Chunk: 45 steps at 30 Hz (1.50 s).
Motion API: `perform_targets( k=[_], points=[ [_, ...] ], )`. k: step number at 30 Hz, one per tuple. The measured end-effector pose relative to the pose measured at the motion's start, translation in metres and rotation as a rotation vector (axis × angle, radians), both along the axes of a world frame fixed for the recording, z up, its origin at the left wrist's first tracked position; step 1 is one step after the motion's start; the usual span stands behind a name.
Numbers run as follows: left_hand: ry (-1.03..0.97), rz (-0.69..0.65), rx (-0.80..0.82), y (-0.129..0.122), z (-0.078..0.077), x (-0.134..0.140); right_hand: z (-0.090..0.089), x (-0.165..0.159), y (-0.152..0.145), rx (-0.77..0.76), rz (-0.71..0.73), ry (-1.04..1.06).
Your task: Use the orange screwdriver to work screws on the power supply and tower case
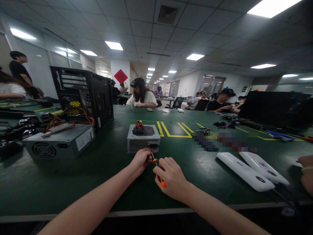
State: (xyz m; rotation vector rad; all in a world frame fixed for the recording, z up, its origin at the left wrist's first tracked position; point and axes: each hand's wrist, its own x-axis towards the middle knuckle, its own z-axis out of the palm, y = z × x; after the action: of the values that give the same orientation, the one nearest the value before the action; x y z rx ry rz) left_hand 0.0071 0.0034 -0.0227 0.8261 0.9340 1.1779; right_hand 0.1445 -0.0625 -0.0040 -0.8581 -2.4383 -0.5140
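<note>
A small silver power supply unit [137,143] stands on the green table in front of me, a bundle of wires with black plugs [138,128] on its top. My right hand [173,179] is closed around the orange-and-black handle of a screwdriver [161,181]. Its thin shaft slants up toward the unit's near face, just below the power socket; whether the tip touches a screw cannot be made out. Beside the tip, my left hand [141,161] has its fingers pinched together close to the unit's lower edge. What these fingers hold, if anything, is hidden.
To the left are a larger power supply [62,143] with loose wires and a black computer case [100,98]. Two white oblong devices [244,171] with cables lie at right, near another person's hand [307,174]. Across the table [110,192] sits a person [141,94].
</note>
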Motion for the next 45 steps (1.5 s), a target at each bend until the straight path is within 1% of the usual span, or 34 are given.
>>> perform_targets(
  k=[5,7,9,14,17,18,20,23,24,25,27,28,29,32,34,36,38,40,45],
  points=[
    [0.166,-0.027,0.024,0.000,0.002,-0.001,0.002,0.001,-0.002,-0.040,-0.036,0.068],
    [0.189,-0.071,0.003,0.000,0.003,-0.002,0.001,0.002,-0.002,-0.060,-0.025,0.077],
    [0.160,-0.118,-0.008,0.002,0.003,-0.004,0.001,0.004,-0.001,-0.065,-0.033,0.076],
    [0.091,-0.063,0.005,0.005,0.002,-0.003,0.004,0.007,0.001,-0.010,-0.014,0.003],
    [0.155,-0.048,0.047,0.002,0.005,-0.002,0.006,0.006,0.000,-0.007,-0.032,0.018],
    [0.220,-0.054,0.064,0.000,0.006,-0.003,0.005,0.005,0.000,-0.019,-0.036,0.033],
    [0.436,-0.050,0.156,-0.002,0.009,-0.007,0.003,0.004,0.001,-0.049,-0.027,0.068],
    [0.771,0.017,0.431,-0.003,0.011,-0.017,0.000,0.003,0.002,-0.073,-0.011,0.070],
    [0.844,0.022,0.480,-0.003,0.011,-0.020,-0.001,0.003,0.002,-0.062,-0.005,0.049],
    [0.896,0.007,0.491,-0.003,0.011,-0.023,-0.001,0.003,0.003,-0.043,0.002,0.020],
    [0.957,-0.033,0.457,-0.003,0.012,-0.025,-0.001,0.003,0.002,0.006,0.019,-0.036],
    [0.973,-0.029,0.461,-0.004,0.013,-0.026,-0.001,0.004,0.002,0.026,0.027,-0.057],
    [0.987,0.003,0.497,-0.005,0.016,-0.027,0.000,0.004,0.002,0.036,0.032,-0.073],
    [1.106,0.168,0.726,-0.010,0.027,-0.029,0.001,0.004,0.002,0.033,0.031,-0.080],
    [1.287,0.257,0.885,-0.014,0.035,-0.031,0.001,0.004,0.002,0.028,0.017,-0.069],
    [1.450,0.298,1.026,-0.015,0.039,-0.033,0.001,0.004,0.002,0.028,0.006,-0.055],
    [1.547,0.290,1.134,-0.012,0.039,-0.033,0.001,0.003,0.002,0.025,0.002,-0.039],
    [1.591,0.271,1.187,-0.006,0.034,-0.032,0.001,0.003,0.002,0.020,0.003,-0.022],
    [1.627,0.301,1.180,0.007,0.021,-0.026,-0.001,0.002,0.003,-0.021,-0.001,0.037]
  ],
)
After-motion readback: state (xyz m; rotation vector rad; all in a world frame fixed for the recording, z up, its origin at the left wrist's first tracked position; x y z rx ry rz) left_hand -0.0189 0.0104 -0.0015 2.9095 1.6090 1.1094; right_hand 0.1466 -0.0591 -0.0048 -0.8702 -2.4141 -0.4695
